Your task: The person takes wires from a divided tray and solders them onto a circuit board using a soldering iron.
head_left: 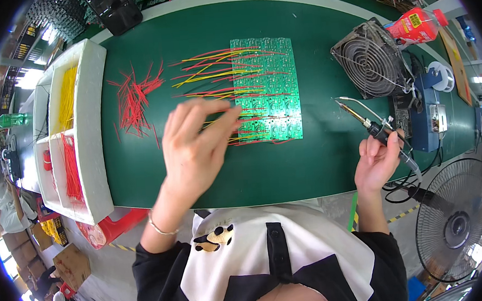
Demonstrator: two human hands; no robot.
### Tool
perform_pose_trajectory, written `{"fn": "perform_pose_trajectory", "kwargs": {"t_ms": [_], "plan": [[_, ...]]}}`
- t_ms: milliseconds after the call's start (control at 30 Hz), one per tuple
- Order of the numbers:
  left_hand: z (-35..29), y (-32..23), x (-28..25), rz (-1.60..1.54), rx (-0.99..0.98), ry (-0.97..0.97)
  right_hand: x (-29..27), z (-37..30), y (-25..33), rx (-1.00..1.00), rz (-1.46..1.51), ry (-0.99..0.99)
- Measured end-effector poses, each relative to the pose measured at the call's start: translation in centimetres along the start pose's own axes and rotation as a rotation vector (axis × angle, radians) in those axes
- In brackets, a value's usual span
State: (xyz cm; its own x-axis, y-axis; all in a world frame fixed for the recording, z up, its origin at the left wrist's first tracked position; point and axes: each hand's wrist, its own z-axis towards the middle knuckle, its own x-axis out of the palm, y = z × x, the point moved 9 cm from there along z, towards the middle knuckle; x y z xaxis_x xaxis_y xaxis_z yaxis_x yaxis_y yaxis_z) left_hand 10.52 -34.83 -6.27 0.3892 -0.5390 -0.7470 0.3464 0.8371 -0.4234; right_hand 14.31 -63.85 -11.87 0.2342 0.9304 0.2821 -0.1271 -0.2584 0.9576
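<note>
My left hand is over the left edge of a green circuit board panel, its thumb and fingertips pinched together. Whatever sits between those fingertips is too small to make out. Red and yellow wires lie in rows across the panel's left part, their long ends reaching left onto the table. Off to the right of the panel, my right hand is closed around a soldering iron. The iron's tip points up and left, apart from the panel, and a thin curved metal tube runs alongside it.
A loose pile of red wires lies left of the panel. Beyond it stands a white foam box with yellow and red wires in compartments. At right are a square fan with a wire grille, a red bottle and a blue device.
</note>
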Motion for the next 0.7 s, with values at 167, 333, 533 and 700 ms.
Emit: {"fn": "perform_pose_trajectory", "kwargs": {"t_ms": [167, 333, 533, 700], "plan": [[6.5, 2.9, 0.9, 0.002, 0.136, 0.012, 2.8, 2.3, 2.0, -0.179, 0.040, 0.142], [9.5, 7.0, 5.6, -0.115, 0.068, 0.097, 7.6, 4.1, -0.7, -0.162, 0.063, 0.282], [7.4, 6.5, 8.5, -0.259, 0.063, 0.067, 7.1, 5.7, -4.0, -0.056, 0.054, 0.213], [3.7, 5.1, 5.3, -0.117, 0.015, -0.069, 6.1, 5.3, -4.7, -0.053, 0.039, 0.212]]}}
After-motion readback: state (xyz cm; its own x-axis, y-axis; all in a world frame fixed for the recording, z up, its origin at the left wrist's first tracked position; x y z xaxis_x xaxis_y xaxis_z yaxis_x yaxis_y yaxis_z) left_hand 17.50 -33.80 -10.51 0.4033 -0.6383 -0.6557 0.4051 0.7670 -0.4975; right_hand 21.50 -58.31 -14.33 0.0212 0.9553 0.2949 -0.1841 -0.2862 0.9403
